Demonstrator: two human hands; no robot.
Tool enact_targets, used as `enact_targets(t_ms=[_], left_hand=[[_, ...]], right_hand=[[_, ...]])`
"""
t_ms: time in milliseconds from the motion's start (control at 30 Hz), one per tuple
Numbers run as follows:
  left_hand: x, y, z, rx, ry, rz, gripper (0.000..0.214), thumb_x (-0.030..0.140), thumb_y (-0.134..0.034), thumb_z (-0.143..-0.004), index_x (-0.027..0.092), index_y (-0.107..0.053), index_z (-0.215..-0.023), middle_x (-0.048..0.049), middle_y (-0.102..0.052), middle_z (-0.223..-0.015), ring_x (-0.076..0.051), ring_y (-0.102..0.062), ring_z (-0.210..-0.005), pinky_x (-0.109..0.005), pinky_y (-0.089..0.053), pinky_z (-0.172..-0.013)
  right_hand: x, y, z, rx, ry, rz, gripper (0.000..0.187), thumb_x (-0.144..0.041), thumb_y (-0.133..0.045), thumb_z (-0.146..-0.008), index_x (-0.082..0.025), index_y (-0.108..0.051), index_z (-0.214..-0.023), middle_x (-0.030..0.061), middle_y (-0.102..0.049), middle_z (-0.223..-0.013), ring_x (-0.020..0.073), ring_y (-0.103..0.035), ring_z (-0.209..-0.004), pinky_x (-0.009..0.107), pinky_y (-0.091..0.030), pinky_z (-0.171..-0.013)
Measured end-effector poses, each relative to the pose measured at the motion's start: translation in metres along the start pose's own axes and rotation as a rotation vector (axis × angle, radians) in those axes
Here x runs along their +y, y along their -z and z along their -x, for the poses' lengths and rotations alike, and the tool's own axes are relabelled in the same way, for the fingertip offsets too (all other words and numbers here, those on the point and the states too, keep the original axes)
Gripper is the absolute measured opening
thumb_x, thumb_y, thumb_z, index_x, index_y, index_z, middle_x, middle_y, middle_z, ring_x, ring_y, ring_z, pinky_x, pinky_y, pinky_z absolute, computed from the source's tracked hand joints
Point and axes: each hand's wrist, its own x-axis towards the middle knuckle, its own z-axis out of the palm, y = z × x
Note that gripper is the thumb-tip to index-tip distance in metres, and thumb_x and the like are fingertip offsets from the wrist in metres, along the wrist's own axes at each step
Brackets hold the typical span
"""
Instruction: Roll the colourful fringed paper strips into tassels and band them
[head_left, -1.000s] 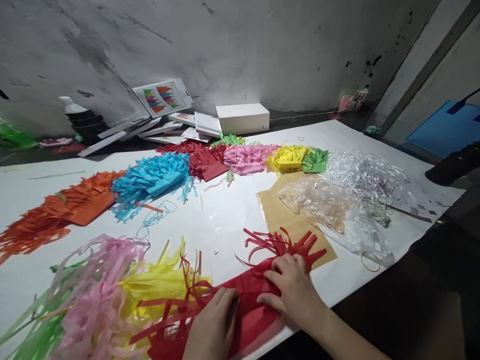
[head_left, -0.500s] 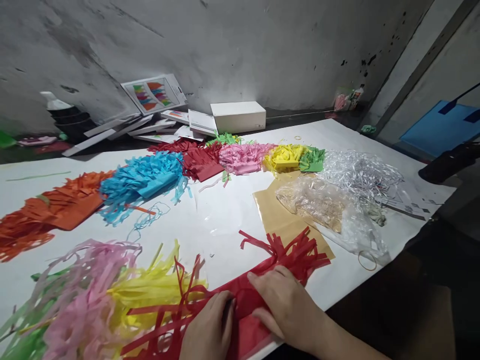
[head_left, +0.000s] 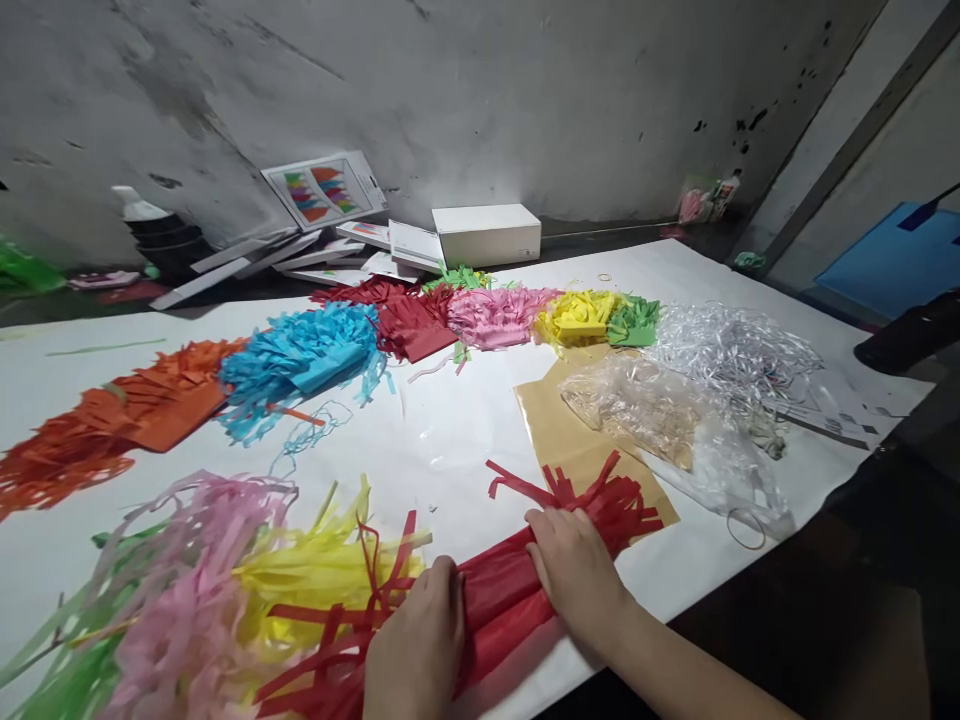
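Observation:
A sheet of red tissue paper [head_left: 496,582] with fringed ends lies near the front edge of the white-covered table, its middle rolled or folded into a long band. My left hand [head_left: 417,642] is closed around the band's left part, strips spreading out beyond it. Over the right part curls my right hand [head_left: 576,572], fingers wrapped across the top, just before the right-hand fringe. Beside my left hand lie yellow tissue strips [head_left: 307,570], then pink ones [head_left: 187,600] and green ones [head_left: 82,640].
Fringed paper bundles cross the table: orange [head_left: 169,405], blue [head_left: 319,350], dark red [head_left: 420,335], pink [head_left: 502,315], yellow [head_left: 581,318] and green [head_left: 634,322]. Silver strands [head_left: 731,345], a clear plastic bag [head_left: 637,400] and brown paper [head_left: 544,420] lie right. A white box [head_left: 487,238] stands behind.
My right hand has shifted slightly up and its fingers have closed over the red paper. The paper's middle is now rolled tighter. The view has moved a little.

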Motion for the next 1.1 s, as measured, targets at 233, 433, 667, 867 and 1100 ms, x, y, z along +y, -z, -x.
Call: enact_targets(t_ms=[233, 433, 667, 867, 1100], left_hand=[[-0.008, -0.008, -0.001, 0.09, -0.029, -0.005, 0.03, 0.021, -0.032, -0.102, 0.022, -0.06, -0.092, -0.0055, -0.076, -0.086, -0.025, -0.075, -0.082, -0.033, -0.045, -0.062], [-0.025, -0.03, 0.009, 0.689, -0.483, -0.041, 0.027, 0.029, -0.056, -0.094, 0.022, -0.066, -0.118, -0.0133, -0.073, -0.119, -0.034, -0.062, -0.113, -0.054, -0.039, -0.102], [-0.037, -0.044, 0.012, 0.693, -0.708, -0.005, 0.031, 0.008, -0.053, -0.089, 0.026, -0.069, -0.108, -0.0027, -0.079, -0.103, -0.026, -0.067, -0.099, -0.045, -0.034, -0.101], [-0.046, -0.048, 0.016, 0.658, -0.747, 0.012, 0.035, 0.006, -0.054, -0.085, 0.027, -0.07, -0.108, 0.0005, -0.08, -0.099, -0.024, -0.069, -0.094, -0.044, -0.032, -0.101], [-0.039, -0.049, 0.019, 0.602, -0.716, 0.036, 0.041, 0.002, -0.05, -0.086, 0.029, -0.069, -0.109, 0.0029, -0.08, -0.1, -0.021, -0.07, -0.093, -0.044, -0.03, -0.101]], right_hand=[[0.006, -0.007, 0.007, 0.052, 0.628, 0.121, 0.008, -0.016, -0.057, -0.097, -0.017, -0.063, -0.092, 0.0032, -0.066, -0.089, 0.0214, -0.056, -0.092, 0.045, -0.026, -0.112], [0.008, -0.013, 0.011, 0.123, 0.526, 0.008, 0.012, -0.01, -0.053, -0.095, -0.017, -0.062, -0.091, 0.0035, -0.067, -0.088, 0.0213, -0.058, -0.095, 0.05, -0.023, -0.115], [0.003, -0.007, 0.017, 0.083, 0.542, 0.075, 0.022, -0.01, -0.057, -0.093, -0.013, -0.064, -0.114, 0.0121, -0.069, -0.121, 0.0271, -0.052, -0.128, 0.053, -0.012, -0.123], [0.039, 0.01, 0.025, 0.072, 0.231, 0.121, 0.029, -0.007, -0.063, -0.086, -0.019, -0.069, -0.112, 0.0108, -0.064, -0.138, 0.0304, -0.049, -0.136, 0.062, -0.013, -0.122], [0.056, 0.042, 0.04, -0.029, -0.04, 0.222, 0.054, -0.009, -0.06, -0.076, -0.019, -0.063, -0.129, 0.015, -0.06, -0.141, 0.0364, -0.05, -0.135, 0.067, -0.029, -0.113]])
